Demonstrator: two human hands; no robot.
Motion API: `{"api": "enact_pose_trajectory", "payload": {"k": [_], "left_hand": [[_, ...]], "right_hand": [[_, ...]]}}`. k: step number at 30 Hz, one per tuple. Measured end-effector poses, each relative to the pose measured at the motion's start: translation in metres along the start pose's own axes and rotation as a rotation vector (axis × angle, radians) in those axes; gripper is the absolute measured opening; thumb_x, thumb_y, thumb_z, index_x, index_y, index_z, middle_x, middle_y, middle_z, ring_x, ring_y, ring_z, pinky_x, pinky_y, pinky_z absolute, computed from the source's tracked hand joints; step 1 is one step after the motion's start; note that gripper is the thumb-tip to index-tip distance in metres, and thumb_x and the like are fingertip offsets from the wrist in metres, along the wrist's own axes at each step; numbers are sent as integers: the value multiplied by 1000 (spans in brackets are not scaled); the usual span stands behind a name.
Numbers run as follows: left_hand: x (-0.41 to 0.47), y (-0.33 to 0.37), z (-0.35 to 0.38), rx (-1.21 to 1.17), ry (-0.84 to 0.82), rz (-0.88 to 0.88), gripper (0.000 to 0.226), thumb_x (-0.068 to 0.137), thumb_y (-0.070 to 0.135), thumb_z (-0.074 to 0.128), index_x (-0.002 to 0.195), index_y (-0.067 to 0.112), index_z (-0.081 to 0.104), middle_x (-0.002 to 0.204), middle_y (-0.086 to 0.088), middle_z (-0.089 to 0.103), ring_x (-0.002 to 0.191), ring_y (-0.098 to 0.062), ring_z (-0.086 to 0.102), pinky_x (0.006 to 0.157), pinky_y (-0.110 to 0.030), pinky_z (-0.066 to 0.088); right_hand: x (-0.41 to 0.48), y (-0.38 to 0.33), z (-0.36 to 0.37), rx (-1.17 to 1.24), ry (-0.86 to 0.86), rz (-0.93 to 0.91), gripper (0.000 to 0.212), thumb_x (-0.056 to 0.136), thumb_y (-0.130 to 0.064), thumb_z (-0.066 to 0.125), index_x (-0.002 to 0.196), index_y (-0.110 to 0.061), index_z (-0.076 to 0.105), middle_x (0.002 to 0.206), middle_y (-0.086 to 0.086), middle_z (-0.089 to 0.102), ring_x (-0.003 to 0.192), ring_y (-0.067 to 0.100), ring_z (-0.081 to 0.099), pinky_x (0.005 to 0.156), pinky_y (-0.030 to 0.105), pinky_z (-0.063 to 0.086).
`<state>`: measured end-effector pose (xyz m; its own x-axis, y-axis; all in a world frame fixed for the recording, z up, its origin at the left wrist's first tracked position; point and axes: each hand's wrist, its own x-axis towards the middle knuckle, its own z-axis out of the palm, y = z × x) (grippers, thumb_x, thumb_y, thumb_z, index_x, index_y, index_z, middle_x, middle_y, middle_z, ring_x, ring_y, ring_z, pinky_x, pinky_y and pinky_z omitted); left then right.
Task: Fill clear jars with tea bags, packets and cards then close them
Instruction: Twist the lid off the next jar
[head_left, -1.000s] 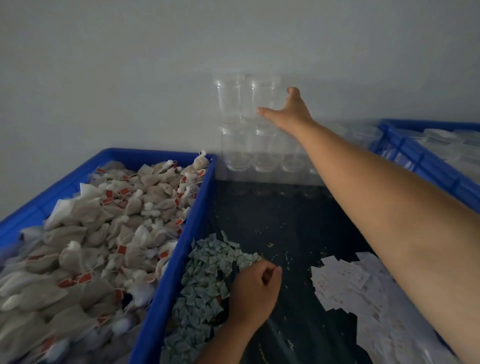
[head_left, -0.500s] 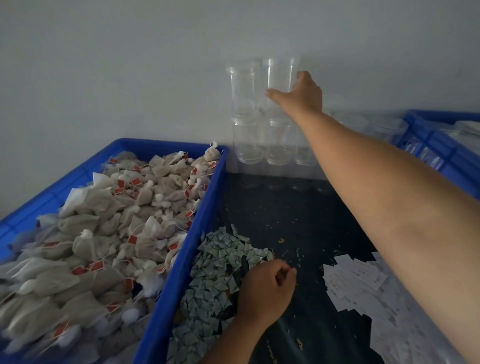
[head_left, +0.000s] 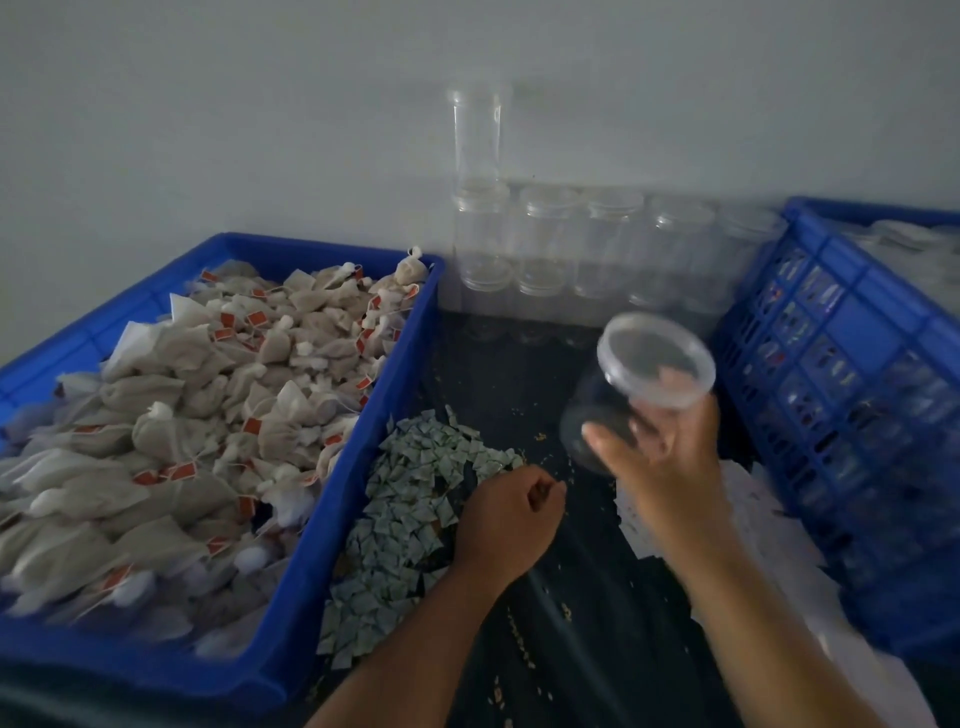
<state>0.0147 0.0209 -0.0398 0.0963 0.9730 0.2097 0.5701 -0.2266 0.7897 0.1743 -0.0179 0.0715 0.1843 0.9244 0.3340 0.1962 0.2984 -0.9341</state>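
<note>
Head view: a clear jar (head_left: 644, 384) is gripped by the right hand (head_left: 670, 467), whose fingers (head_left: 602, 436) are wrapped round its lower wall. It is held in the air above the dark surface (head_left: 571, 597), between the packets (head_left: 415, 499) and the right-hand blue crate (head_left: 841, 374). Its long axis is tilted, with the rimmed end raised and turned toward the camera; this blurred end is judged to be the mouth.

The left hand (head_left: 509, 514) rests at the right edge of the packets, its fingers curled together. Whether a packet is enclosed cannot be told.

The jar lies just beyond and to the right of the left hand, apart from it. Filling is judged to need the mouth brought over to that hand. The tea bags (head_left: 218, 405), in the left crate (head_left: 322, 597), are nearer the left hand.
</note>
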Motion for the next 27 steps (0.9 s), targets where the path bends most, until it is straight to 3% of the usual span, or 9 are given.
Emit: {"api": "enact_pose_trajectory", "payload": {"k": [2,5,7,14,17,20,22,24,27], "left_hand": [[-1,1,-1,-47,-18,-3,30,97,54,63,80,30,68,74,17,69,65,-4,64,56,-25,50],[-3,4,-5,4,-15,31,30,96,59,56,79,36,66,80,24,68,69,1,64,55,-17,43],[-2,6,-6,5,7,21,29,100,53,58,77,36,62,82,23,68,70,-1,64,58,-21,44],[0,24,-22,-310,-20,-157,30,105,25,59,78,27,71,75,10,71,74,-13,66,72,-34,53],[4,54,-43,-441,10,-184,26,108,21,57,91,23,77,78,7,72,72,-10,66,68,-24,52],[0,87,-69,-481,16,14,16,106,37,62,104,29,76,93,12,74,86,-1,68,81,-22,54],[-10,105,-85,-314,-126,266,24,97,50,69,118,38,72,113,20,72,106,0,68,88,-15,53],[-20,116,-96,57,-272,492,48,89,64,75,132,48,62,132,30,61,126,5,57,98,-12,46],[-31,124,-98,398,-382,615,69,80,82,69,139,51,55,141,32,51,133,8,42,105,-20,41]], "right_hand": [[-50,28,1,2,-4,68,89,73,-35,93,142,-49,38,128,-32,63,122,-2,66,97,19,58],[-92,51,-2,-41,71,114,83,75,-35,93,142,-52,47,130,-22,67,123,5,67,106,34,55],[-101,57,-7,-23,103,105,82,77,-36,93,146,-37,50,134,-13,67,125,11,67,107,42,57],[-106,54,3,-163,12,27,93,70,-49,92,143,-63,35,139,-31,53,133,0,55,102,11,48],[-103,58,3,-239,16,7,95,71,-50,90,147,-56,34,142,-30,49,135,0,52,107,16,46],[-105,61,2,-229,35,16,95,71,-51,90,150,-44,38,141,-23,49,134,3,53,110,28,50],[-107,61,1,-187,36,10,93,73,-47,91,150,-44,40,142,-20,50,132,7,56,106,32,55],[-108,59,0,-155,15,5,90,75,-43,93,150,-44,42,141,-17,53,128,11,62,99,34,60],[-109,56,-1,-141,-37,-10,87,79,-38,93,150,-46,43,136,-14,63,122,12,68,93,30,62]]}}
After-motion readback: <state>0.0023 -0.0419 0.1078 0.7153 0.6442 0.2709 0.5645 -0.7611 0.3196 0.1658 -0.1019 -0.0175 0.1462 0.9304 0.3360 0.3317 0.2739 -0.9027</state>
